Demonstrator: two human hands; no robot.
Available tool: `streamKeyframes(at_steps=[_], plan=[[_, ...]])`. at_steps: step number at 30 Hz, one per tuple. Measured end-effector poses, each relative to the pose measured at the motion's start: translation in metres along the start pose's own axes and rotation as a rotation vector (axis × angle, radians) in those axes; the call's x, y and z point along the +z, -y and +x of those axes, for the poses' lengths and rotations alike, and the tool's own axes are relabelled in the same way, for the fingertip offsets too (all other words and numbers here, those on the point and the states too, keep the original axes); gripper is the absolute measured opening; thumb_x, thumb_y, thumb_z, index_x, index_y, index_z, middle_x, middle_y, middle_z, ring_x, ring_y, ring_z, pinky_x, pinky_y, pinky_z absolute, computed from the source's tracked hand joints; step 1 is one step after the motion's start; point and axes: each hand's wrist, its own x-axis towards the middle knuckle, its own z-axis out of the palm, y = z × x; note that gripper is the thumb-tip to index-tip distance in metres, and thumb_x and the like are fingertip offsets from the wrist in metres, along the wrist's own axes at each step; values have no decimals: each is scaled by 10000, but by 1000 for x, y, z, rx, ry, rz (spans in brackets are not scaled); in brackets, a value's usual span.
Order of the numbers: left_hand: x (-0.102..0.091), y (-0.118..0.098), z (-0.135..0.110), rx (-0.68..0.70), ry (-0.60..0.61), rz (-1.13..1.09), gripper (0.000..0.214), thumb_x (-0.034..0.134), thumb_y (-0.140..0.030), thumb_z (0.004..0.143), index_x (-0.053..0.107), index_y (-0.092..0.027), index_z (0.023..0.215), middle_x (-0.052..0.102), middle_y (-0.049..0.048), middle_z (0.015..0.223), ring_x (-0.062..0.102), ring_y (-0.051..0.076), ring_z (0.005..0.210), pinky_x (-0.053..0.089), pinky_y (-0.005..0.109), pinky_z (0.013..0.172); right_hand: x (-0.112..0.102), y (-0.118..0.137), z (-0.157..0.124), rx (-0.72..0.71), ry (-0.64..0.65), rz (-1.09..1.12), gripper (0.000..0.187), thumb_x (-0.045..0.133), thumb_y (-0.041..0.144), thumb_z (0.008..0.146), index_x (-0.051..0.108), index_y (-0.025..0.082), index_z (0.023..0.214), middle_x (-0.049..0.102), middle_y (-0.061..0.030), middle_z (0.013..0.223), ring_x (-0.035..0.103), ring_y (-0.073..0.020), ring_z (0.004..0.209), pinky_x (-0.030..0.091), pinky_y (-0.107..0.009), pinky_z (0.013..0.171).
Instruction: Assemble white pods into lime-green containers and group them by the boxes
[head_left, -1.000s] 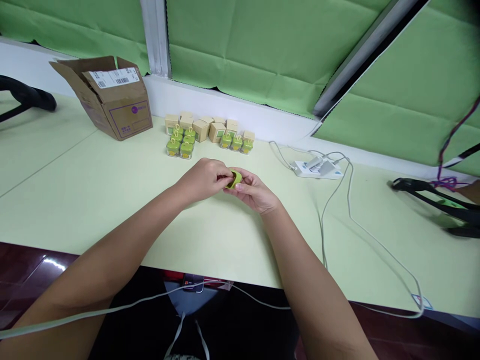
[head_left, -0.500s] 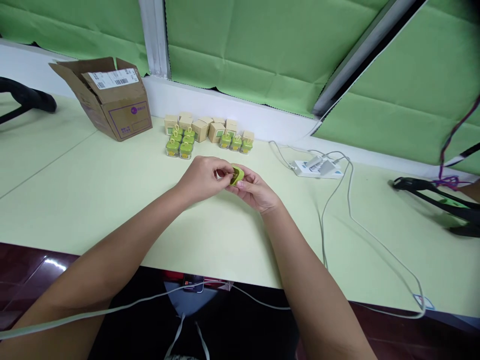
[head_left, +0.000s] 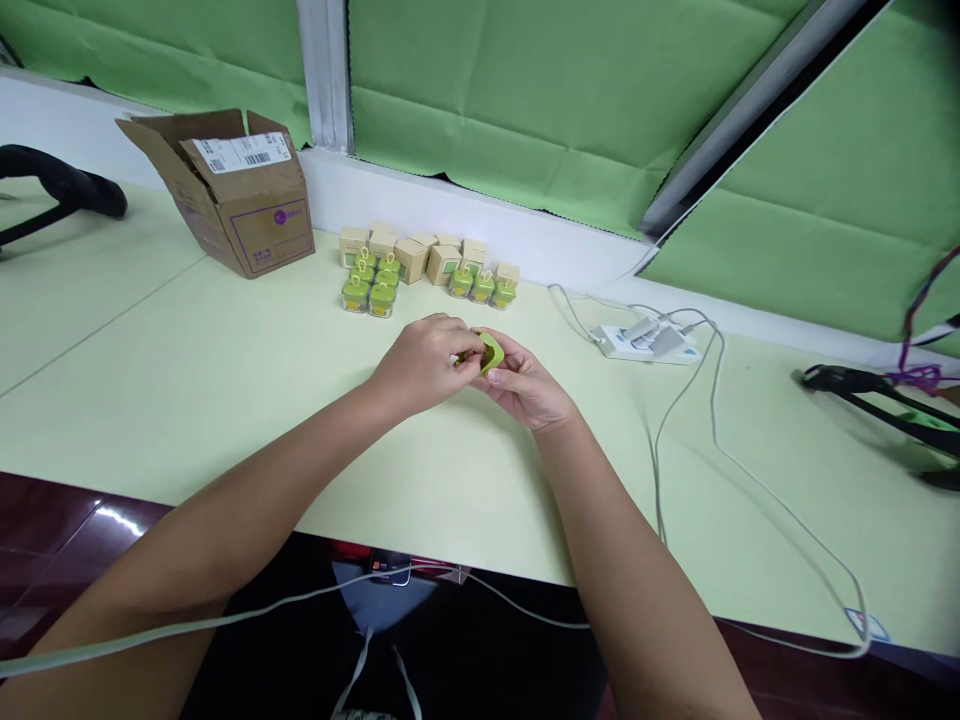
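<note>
A small yellow-green lid [head_left: 492, 353], hollow side showing, is held above the table in my right hand [head_left: 531, 393], with the thumb at its lower edge and the fingers behind. My left hand [head_left: 429, 362] is closed in a pinch, its fingertips reaching into the lid's hollow. Whatever lies between those fingertips is hidden. Beyond my hands stand small clear jars with green looped lids: one group of several jars [head_left: 382, 297] at the left and a row of three jars [head_left: 482, 288] at the right.
Several small cardboard boxes [head_left: 445, 264] stand behind the jars. A large open carton [head_left: 270, 225] is at the back left. To the right lie a white power strip [head_left: 651, 345] and loose cables [head_left: 718, 440]. Black stands occupy both sides. The table's front edge [head_left: 450, 573] is close to me.
The whole view has shifted slightly, so things appear a little further right. Both hands stay together at the lid, the left fingertips still inside its hollow.
</note>
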Motion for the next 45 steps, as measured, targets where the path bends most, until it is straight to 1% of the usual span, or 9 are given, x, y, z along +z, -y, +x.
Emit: streamKeyframes(at_steps=[6, 14, 17, 22, 24, 27, 32, 41, 45], plan=[[-3, 3, 0, 83, 118, 8, 255, 580, -112, 990, 762, -183, 825, 738, 46, 828, 664, 196, 851, 509, 315, 773, -1, 1, -1, 9, -21, -9, 591, 1016, 307, 677, 798, 335, 1226, 810, 19, 1071, 742, -173, 1003, 596, -466, 1149], [-10, 2, 2, 44, 197, -72, 299, 527, -90, 983, 804, -195, 946, 780, 82, 993, 703, 230, 998, 556, 351, 863, -2, 0, -1, -12, -38, 3, 590, 1011, 303, 693, 803, 337, 1243, 816, 13, 1142, 747, -172, 1032, 601, -461, 1156], [-11, 3, 3, -44, 186, -128, 313, 542, -88, 956, 829, -210, 935, 802, 70, 996, 732, 225, 974, 557, 343, 835, -3, 0, 0, 5, -24, -8, 592, 1010, 305, 702, 800, 332, 1254, 818, 3, 1170, 750, -179, 1092, 609, -442, 1149], [-12, 3, 6, -350, 135, -356, 186, 684, -173, 902, 864, -207, 929, 847, 38, 980, 767, 189, 888, 570, 296, 799, -5, 1, -1, 41, -24, -13, 600, 1009, 337, 707, 790, 311, 1265, 814, -30, 1277, 745, -225, 1222, 615, -454, 1139], [-12, 4, 7, -457, 114, -448, 115, 768, -238, 859, 863, -198, 911, 844, 38, 929, 766, 185, 859, 576, 282, 769, -5, 2, -1, 43, -19, -2, 608, 1013, 337, 700, 790, 316, 1266, 818, -27, 1271, 756, -230, 1208, 615, -469, 1141], [-11, 9, 8, -554, 123, -564, 190, 871, -348, 787, 850, -178, 869, 828, 54, 862, 763, 191, 823, 585, 280, 731, -5, 3, -1, 66, 1, 2, 607, 1016, 329, 698, 794, 321, 1262, 829, -17, 1223, 775, -221, 1146, 622, -477, 1133], [-12, 14, 9, -616, 198, -648, 252, 905, -387, 729, 862, -165, 839, 826, 78, 845, 755, 195, 775, 613, 308, 734, -3, 0, 0, 83, 15, 23, 599, 1022, 306, 686, 805, 311, 1244, 831, -11, 1212, 771, -204, 1120, 646, -437, 1093], [-14, 15, 8, -638, 235, -541, 268, 891, -423, 747, 870, -184, 866, 837, 70, 863, 770, 210, 783, 610, 313, 740, -3, -2, 2, 67, 16, 27, 578, 1014, 299, 704, 804, 314, 1243, 828, -5, 1230, 767, -189, 1141, 649, -408, 1093], [-11, 15, 7, -617, 207, -527, 269, 881, -421, 750, 878, -184, 877, 835, 70, 860, 747, 204, 786, 587, 308, 725, -2, -2, 2, 64, 12, 19, 562, 1004, 308, 717, 806, 314, 1243, 824, -13, 1261, 763, -202, 1168, 642, -424, 1109]])
